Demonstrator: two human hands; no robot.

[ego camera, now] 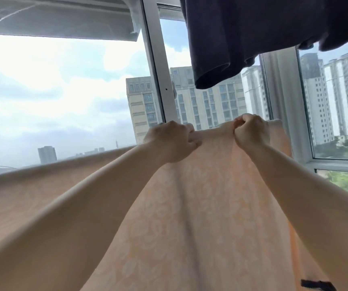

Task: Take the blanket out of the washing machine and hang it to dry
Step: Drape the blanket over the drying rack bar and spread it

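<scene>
the left hand (pixel 173 141) has its grip closed on the top edge of the blanket (pixel 206 217), fingers curled over the fold with the knuckles toward the window, and just beside it to the right the right hand (pixel 250 132) pinches the same edge in a tight fist, a short raised stretch of cloth between the two. the blanket is a pale peach sheet with a faint flower pattern; it spreads from the far left of the view, where its upper edge slopes down across the sky, through the middle under both forearms, to the right where it falls away near the window frame (pixel 158 70). whatever rail or line carries it is hidden behind the cloth, so i cannot tell if it is already draped over one. the washing machine is not in view, so by my judgement the step in hand is the hanging itself: spreading and evening the top edge. the next move likely calls for sliding the hands apart to pull that edge flat. a dark garment (pixel 242 38) hangs above right, apart from the blanket.
</scene>
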